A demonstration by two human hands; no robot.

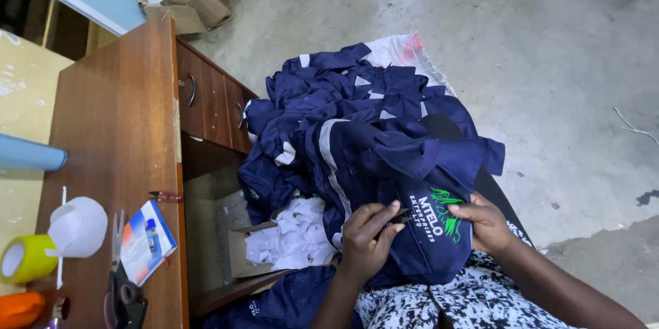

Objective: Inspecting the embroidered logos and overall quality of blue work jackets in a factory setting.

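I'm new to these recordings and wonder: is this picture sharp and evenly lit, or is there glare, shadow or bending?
Head view: soft, even light, no harsh glare; the desk edges bow from wide-angle distortion; the left hand and right hand on the navy garment look sharp; the dark cloth swallows fold detail.

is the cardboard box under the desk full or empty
Full: the cardboard box is open at the top and heaped with white scraps above its rim.

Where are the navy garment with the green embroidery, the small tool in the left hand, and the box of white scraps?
navy garment (439, 246), head view, cloth below the embroidery.
small tool (400, 218), head view, dark tip.
box (238, 250), head view, cardboard wall.
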